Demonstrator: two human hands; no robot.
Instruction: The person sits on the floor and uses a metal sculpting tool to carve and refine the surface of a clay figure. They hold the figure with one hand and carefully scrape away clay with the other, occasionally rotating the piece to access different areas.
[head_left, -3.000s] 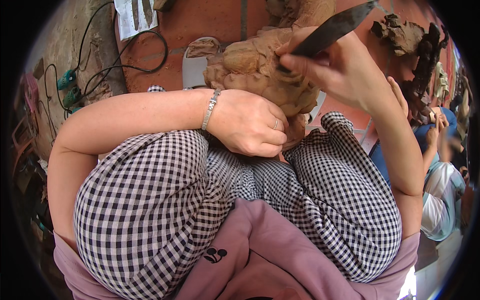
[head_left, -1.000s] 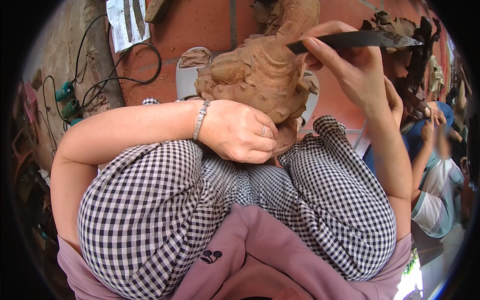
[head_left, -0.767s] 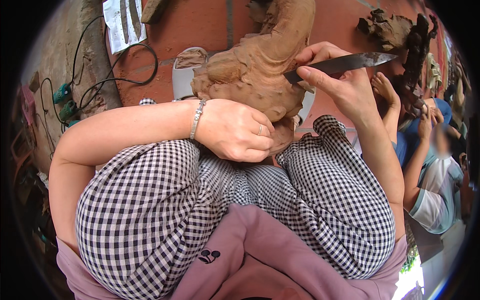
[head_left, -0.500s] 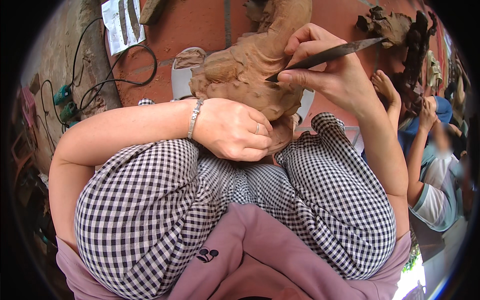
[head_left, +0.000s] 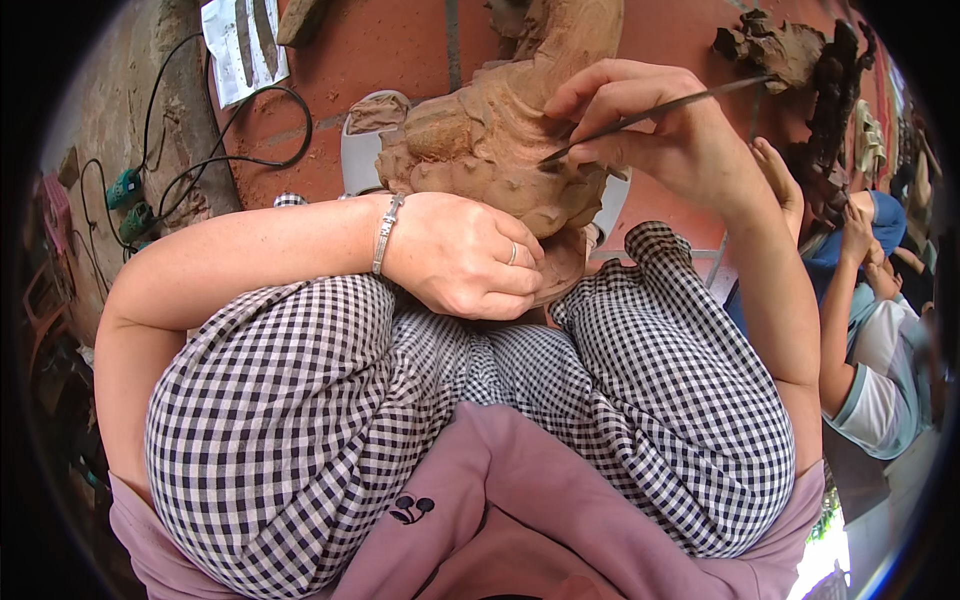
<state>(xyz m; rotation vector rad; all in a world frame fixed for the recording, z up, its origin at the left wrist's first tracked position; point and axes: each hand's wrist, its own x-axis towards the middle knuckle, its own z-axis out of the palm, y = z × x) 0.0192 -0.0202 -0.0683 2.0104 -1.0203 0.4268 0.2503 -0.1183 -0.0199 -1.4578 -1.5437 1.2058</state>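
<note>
A brown wood carving [head_left: 455, 145] with ridged, bumpy relief stands between my feet, its thick upper part reaching away from me. My left hand [head_left: 455, 255], wearing a ring and a bracelet, is curled round the carving's near lower end; its fingertips are partly hidden. In a pinch between thumb and fingers, my right hand [head_left: 665, 125] holds a thin, dark metal file [head_left: 725, 91] pointed at its ends. The file's near tip meets the carved surface beside a small dark hollow, and its other end sticks out to the right, turned nearly edge-on.
A white packet [head_left: 228, 40] with dark strips on it lies on the red tiled floor [head_left: 350, 50], near a black cable [head_left: 308, 120] and a log [head_left: 185, 150]. Another person [head_left: 885, 330] sits at the right by dark gnarled wood [head_left: 835, 110].
My right hand has rolled the file so its narrow edge shows instead of its broad face, and the hand has shifted slightly left. My left hand stays on the carving.
</note>
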